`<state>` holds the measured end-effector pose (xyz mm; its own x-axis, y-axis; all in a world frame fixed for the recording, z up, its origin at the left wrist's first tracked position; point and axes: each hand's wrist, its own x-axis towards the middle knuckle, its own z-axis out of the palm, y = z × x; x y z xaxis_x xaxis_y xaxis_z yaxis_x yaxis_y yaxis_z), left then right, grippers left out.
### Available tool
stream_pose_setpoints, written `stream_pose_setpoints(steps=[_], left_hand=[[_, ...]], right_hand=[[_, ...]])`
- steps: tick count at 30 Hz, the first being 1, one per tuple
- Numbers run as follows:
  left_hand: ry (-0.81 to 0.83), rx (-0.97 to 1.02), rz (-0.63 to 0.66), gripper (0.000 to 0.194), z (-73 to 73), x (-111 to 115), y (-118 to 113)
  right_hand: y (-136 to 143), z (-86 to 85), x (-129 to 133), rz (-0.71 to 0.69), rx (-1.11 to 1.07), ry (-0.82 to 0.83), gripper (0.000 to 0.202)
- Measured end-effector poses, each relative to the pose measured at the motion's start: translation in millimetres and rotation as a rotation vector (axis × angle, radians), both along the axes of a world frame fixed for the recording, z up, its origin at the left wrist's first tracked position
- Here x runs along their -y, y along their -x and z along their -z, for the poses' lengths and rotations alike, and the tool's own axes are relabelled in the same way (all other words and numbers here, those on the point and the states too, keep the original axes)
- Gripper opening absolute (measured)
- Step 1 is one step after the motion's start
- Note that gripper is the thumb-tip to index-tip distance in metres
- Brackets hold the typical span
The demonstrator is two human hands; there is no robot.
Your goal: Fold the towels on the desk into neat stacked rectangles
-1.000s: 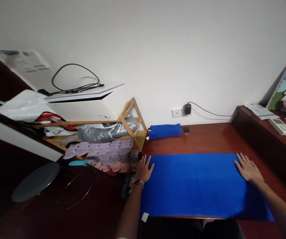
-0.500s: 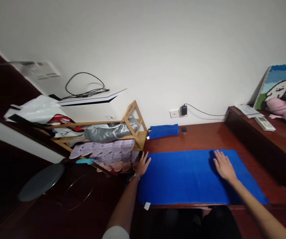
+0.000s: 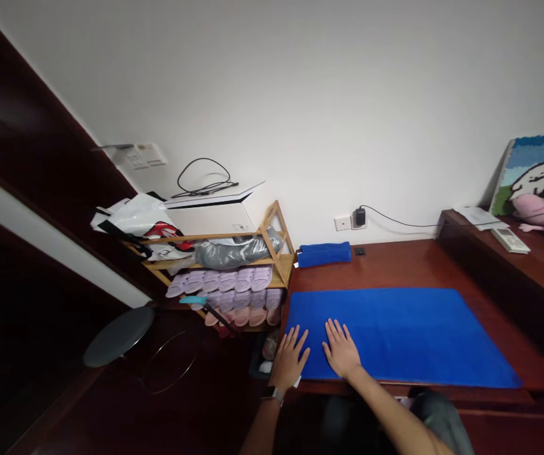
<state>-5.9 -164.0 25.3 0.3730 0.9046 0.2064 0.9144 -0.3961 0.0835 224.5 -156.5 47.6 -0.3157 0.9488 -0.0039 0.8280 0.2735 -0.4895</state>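
The bench (image 3: pixel 409 265) carries a blue towel (image 3: pixel 395 335) spread flat at its near edge. The right hand (image 3: pixel 342 349) has travelled from the towel's right end to its near-left corner; the left hand (image 3: pixel 289 360) rests beside it. Both lie open, flat, gripping nothing. The shoe rack (image 3: pixel 234 272), left, holds rows of slippers (image 3: pixel 229 284). A rolled blue towel (image 3: pixel 324 254) lies far-left.

Both palms flat, fingers spread, side by side on the near left corner of a blue towel (image 3: pixel 395 335) spread over a dark wooden table (image 3: pixel 423 268): left hand (image 3: pixel 290 363) at its edge, right hand (image 3: pixel 342 351) just beside, rolled blue towel (image 3: pixel 324 254) by the wall.
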Motion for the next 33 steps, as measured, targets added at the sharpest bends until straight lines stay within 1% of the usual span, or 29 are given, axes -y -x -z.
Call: stream_pose_setpoints(steps=[2, 3, 5, 6, 8, 12, 14, 15, 16, 17, 18, 20, 25, 29, 33], left_hand=[[0.003, 0.001, -0.001, 0.056, -0.7, -1.1, 1.8], [0.003, 0.004, -0.002, 0.056, -1.1, -1.7, 2.0], [0.004, 0.011, -0.009, 0.057, -1.3, -2.4, 1.6], [0.005, 0.013, -0.013, 0.056, -1.1, -2.5, 1.3], [0.005, 0.014, -0.021, 0.056, -0.3, -2.6, 1.2], [-0.003, 0.021, -0.018, 0.056, 0.7, -3.8, 2.0], [-0.001, 0.026, -0.024, 0.056, 0.0, -4.4, 1.7], [0.003, 0.028, -0.029, 0.056, -0.6, -4.7, 1.3], [0.005, 0.029, -0.034, 0.056, -1.1, -5.0, 0.7], [0.004, 0.029, -0.037, 0.055, -1.5, -5.3, 0.2], [-0.001, 0.029, -0.037, 0.055, -1.6, -5.6, -0.3], [-0.017, 0.029, -0.036, 0.055, -1.3, -6.4, -0.7], [-0.023, 0.022, -0.031, 0.055, 1.8, -8.6, 0.6], [-0.035, 0.017, -0.03, 0.056, 3.8, -9.3, 1.4], [-0.033, 0.027, -0.055, 0.058, 5.7, -9.2, 1.0]], right_hand=[[-6.9, 7.3, -0.2, 0.002, 0.004, -0.024, 0.069], [-16.2, 11.1, -0.3, 0.015, 0.011, -0.035, 0.069], [-48.1, 19.6, 0.6, 0.078, 0.049, -0.055, 0.069], [-71.4, 24.7, 2.2, 0.127, 0.079, -0.067, 0.069], [-132.7, 37.3, 9.2, 0.241, 0.158, -0.091, 0.071], [-290.4, 69.6, 36.1, 0.441, 0.301, -0.076, 0.081], [-361.2, 84.3, 50.9, 0.518, 0.329, -0.061, 0.085], [-388.5, 90.3, 57.2, 0.536, 0.34, -0.064, 0.085], [-409.3, 95.1, 62.4, 0.551, 0.348, -0.069, 0.086], [-423.5, 98.8, 66.3, 0.557, 0.353, -0.074, 0.086], [-431.7, 101.2, 68.8, 0.562, 0.357, -0.077, 0.086], [-435.0, 102.9, 70.4, 0.568, 0.365, -0.075, 0.086], [-424.1, 97.3, 67.7, 0.561, 0.391, -0.059, 0.087], [-422.6, 91.3, 68.2, 0.585, 0.378, -0.035, 0.088], [-421.2, 87.7, 68.6, 0.597, 0.375, -0.037, 0.088]])
